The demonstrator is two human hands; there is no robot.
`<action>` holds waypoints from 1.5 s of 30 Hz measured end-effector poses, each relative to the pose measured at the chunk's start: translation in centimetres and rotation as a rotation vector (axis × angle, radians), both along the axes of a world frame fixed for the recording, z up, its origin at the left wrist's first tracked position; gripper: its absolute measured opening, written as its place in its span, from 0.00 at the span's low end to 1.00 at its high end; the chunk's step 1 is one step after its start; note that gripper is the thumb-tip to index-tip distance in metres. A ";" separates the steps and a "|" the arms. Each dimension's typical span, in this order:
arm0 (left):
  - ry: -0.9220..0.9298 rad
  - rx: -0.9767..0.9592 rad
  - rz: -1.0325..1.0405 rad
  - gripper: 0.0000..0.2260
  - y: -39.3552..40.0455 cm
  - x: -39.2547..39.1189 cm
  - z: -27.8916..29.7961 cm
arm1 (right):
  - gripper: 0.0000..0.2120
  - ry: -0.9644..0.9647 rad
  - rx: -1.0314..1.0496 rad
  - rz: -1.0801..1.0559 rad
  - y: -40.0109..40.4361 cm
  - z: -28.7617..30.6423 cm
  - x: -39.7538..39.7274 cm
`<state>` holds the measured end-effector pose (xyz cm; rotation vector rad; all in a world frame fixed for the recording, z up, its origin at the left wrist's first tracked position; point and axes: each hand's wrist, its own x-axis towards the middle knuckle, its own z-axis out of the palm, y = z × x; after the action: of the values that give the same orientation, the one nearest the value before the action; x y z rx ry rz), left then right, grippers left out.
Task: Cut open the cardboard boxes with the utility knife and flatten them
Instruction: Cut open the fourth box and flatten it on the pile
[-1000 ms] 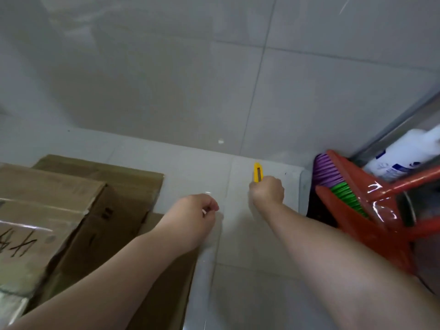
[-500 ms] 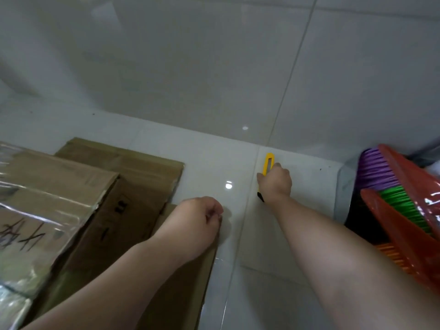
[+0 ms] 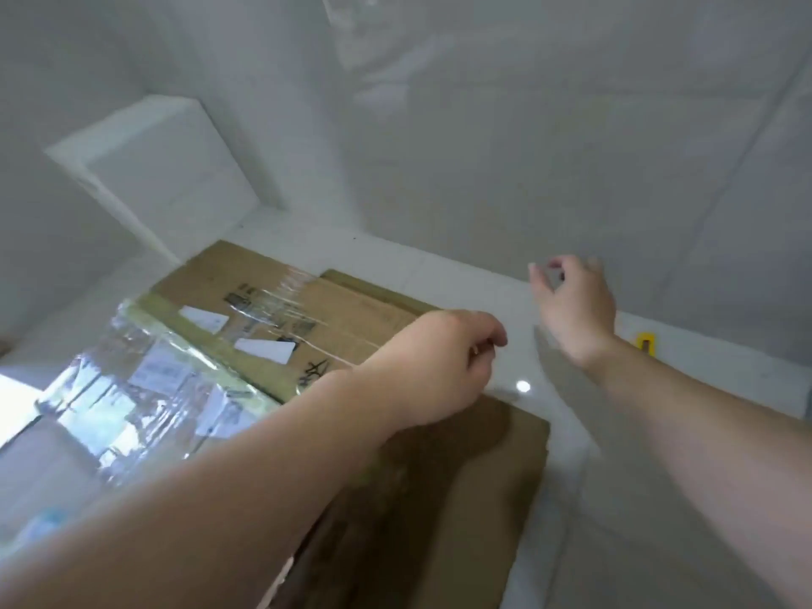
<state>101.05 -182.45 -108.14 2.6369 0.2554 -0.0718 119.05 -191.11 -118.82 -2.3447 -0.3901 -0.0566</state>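
Note:
Flattened cardboard boxes lie stacked on the white floor at the left. The top one carries clear tape, white labels and black writing. A plain brown sheet lies under my left forearm. My left hand hovers over the stack's right edge with its fingers curled shut; I see nothing in it. My right hand is raised above the floor near the wall, fingers loosely spread and empty. The yellow utility knife lies on the floor by the wall, just right of my right wrist and partly hidden by it.
A white block-shaped step stands in the back left corner. Grey wall tiles rise right behind the floor strip. Shiny tape and plastic film cover the left part of the stack. Glossy floor tile shows to the right of the cardboard.
My right hand has let go of the yellow knife, which now rests on the floor, and has lifted away to the left. The view has swung left, so the broom is out of sight.

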 end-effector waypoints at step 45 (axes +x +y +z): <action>0.155 0.261 0.279 0.08 13.7 -17.0 7.3 | 0.09 -0.591 -0.704 0.955 11.5 18.3 -19.8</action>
<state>84.06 -168.77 -100.83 2.8260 0.7271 -0.1590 99.25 -179.57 -100.49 -2.4764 -2.0440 -0.1718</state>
